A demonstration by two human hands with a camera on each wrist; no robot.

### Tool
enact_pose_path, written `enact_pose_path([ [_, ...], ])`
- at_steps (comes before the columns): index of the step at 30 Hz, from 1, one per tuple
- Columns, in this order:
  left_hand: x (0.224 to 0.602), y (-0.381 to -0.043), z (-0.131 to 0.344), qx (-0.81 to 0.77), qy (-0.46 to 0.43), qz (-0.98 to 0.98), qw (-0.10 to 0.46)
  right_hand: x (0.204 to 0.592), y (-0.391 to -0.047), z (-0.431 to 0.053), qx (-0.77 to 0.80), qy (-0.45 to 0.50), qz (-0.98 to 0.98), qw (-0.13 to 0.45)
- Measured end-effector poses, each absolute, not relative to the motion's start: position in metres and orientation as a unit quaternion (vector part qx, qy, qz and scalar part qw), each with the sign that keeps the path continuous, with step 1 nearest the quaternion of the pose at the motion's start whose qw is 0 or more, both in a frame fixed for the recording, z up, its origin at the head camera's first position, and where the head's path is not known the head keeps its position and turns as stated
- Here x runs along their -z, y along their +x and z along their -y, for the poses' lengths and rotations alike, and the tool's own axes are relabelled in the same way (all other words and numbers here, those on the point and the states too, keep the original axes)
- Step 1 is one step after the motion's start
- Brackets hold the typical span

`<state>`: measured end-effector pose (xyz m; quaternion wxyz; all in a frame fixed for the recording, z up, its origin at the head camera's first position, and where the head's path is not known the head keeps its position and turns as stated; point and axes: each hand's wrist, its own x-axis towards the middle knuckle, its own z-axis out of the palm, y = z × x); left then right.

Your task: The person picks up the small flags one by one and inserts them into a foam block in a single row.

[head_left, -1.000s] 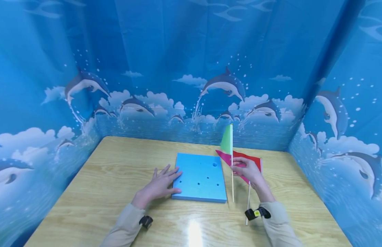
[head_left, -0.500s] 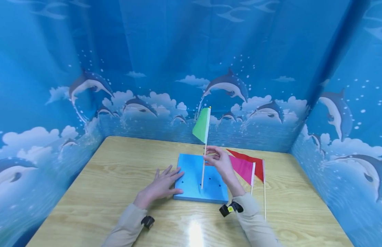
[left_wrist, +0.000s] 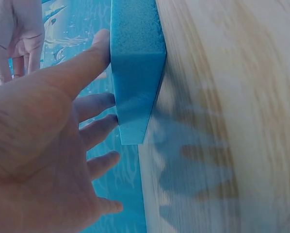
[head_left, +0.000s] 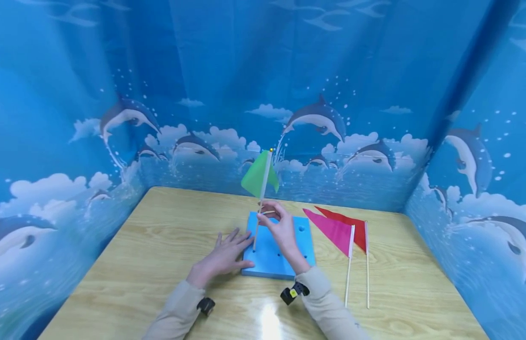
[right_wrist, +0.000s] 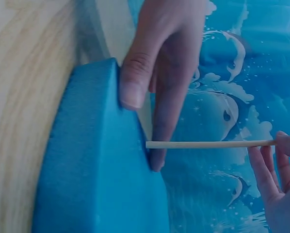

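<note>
My right hand (head_left: 280,229) pinches the thin wooden stick of a green flag (head_left: 255,175) between thumb and fingers. The stick slants a little, its lower end beside a small hole near the left side of a blue foam block (head_left: 269,264). In the right wrist view, the bare end of the stick (right_wrist: 208,144) shows at the block's top face; whether it touches cannot be told. My left hand (head_left: 224,255) rests against the block's left edge, fingers spread. In the left wrist view, the thumb (left_wrist: 94,56) and some fingertips lie along the block's upper edge.
A pink flag (head_left: 337,233) and a red flag (head_left: 359,229) lie on the wooden table (head_left: 160,236) right of the block, sticks toward me. The block has several holes, one larger at its far right. A dolphin-print curtain (head_left: 228,94) surrounds the table.
My right hand has carried the green flag leftward, from beside the block's right edge to over its left part. My left hand has stayed at the block's left edge.
</note>
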<state>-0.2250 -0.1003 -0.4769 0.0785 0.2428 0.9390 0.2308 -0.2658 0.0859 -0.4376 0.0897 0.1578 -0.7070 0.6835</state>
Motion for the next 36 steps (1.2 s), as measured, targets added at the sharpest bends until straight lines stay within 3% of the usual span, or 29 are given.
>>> enact_pose_path([
  [28, 0.477, -0.224, 0.1, -0.24, 0.242, -0.937, 0.077, 0.457, -0.261, -0.083, -0.641, 0.15, 0.75, 0.063],
  [36, 0.477, -0.223, 0.1, -0.237, 0.243, -0.937, 0.074, 0.436, -0.248, -0.085, -0.636, 0.166, 0.752, 0.045],
])
